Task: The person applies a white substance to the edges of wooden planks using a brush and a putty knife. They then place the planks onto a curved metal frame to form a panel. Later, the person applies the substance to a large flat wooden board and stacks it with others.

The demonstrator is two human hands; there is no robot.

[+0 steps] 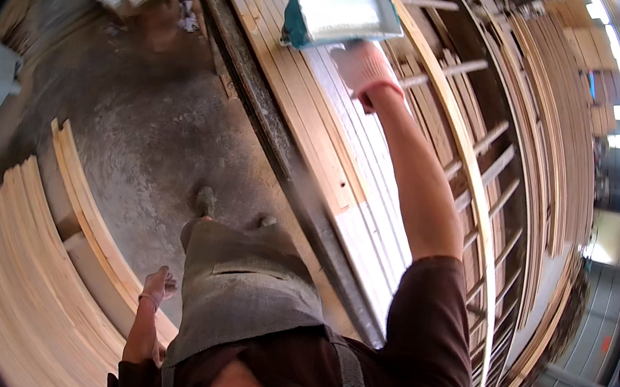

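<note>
Teal open box (295, 23) in gloved right hand (362, 66); inside white, contents unclear

A dark maroon short-sleeved top (429, 324) sits under a faded grey apron (250, 306) with a wide woven strap (351, 376). A pale ribbed glove (375, 74), pink-cuffed, covers the right hand (363, 67). Shoes (205, 200) look dusty.

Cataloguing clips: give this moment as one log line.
right hand: gloved, at teal container | left hand: hanging beside apron | wood strips: side by side | pale boards: lower left
</note>
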